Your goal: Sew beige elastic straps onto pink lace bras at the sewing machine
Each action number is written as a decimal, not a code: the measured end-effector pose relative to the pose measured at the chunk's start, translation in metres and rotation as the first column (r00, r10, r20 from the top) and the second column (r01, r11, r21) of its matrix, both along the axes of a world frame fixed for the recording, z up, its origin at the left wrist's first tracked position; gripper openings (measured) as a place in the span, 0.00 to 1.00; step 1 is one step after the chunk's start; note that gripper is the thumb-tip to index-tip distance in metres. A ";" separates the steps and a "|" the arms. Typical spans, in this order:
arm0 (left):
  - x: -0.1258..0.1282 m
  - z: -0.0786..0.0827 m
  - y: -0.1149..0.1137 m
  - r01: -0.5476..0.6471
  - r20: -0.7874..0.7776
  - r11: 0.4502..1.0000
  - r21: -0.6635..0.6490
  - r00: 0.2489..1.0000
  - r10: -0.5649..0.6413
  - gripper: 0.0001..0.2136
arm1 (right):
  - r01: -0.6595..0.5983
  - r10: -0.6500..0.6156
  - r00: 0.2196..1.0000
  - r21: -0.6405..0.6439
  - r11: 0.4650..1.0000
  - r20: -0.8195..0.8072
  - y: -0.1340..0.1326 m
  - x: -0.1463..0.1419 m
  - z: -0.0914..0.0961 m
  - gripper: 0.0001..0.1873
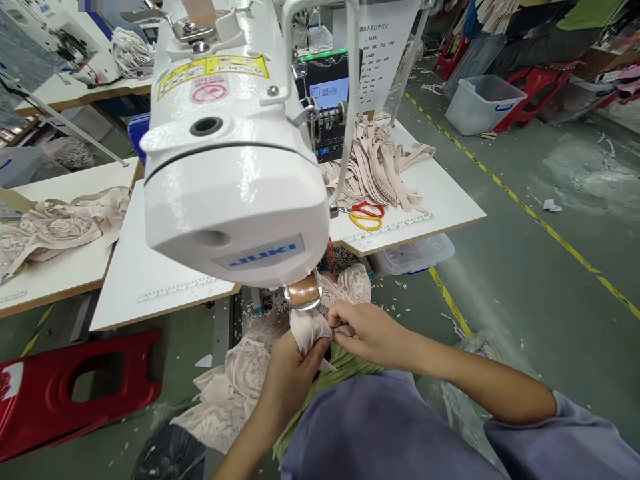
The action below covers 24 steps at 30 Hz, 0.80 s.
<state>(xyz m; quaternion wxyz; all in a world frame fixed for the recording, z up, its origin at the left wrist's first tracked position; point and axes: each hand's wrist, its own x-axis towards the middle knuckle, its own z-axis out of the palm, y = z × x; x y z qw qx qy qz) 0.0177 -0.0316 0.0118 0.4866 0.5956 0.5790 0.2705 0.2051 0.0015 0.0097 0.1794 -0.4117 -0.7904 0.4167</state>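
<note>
Under the head of a white JUKI sewing machine (pixel 235 200), both hands work on a pale beige lace bra (pixel 307 328). My left hand (pixel 295 367) grips its smooth fabric from below, thumb pressed on top. Just to the right, my right hand (pixel 360 330) has its fingers pinched on the same piece. A metal-rimmed, brownish guard (pixel 304 293) sits right above the fabric and hides the needle area. More of the lace (pixel 247 373) hangs down at the left, over the lap. A green cloth (pixel 345 367) lies beneath the hands.
Beige straps (pixel 375 167) lie heaped on the right table, near red-and-yellow-handled scissors (pixel 367 217) and a printed ruler (pixel 390 229). A control screen (pixel 327 93) stands behind. Lace pieces (pixel 65 223) lie on the left table. A red stool (pixel 50 387) is at lower left.
</note>
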 end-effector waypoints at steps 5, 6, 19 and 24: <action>0.000 0.001 0.006 0.002 0.018 1.000 -0.027 1.000 -0.001 0.13 | -0.042 0.038 0.998 0.106 0.994 0.040 0.000 0.003 -0.007 0.06; 0.000 0.000 0.007 0.001 0.021 1.000 -0.029 1.000 0.000 0.13 | -0.044 0.039 0.998 0.108 0.993 0.046 0.000 0.003 -0.007 0.06; -0.003 -0.002 0.012 -0.005 0.032 0.994 -0.107 0.999 0.009 0.12 | -0.009 0.000 0.999 -0.243 0.970 -0.039 0.022 0.007 -0.002 0.04; -0.001 -0.006 0.016 -0.028 0.147 0.974 -0.223 0.987 0.062 0.14 | 0.014 -0.115 0.981 -0.527 0.850 -0.159 0.022 0.008 -0.014 0.08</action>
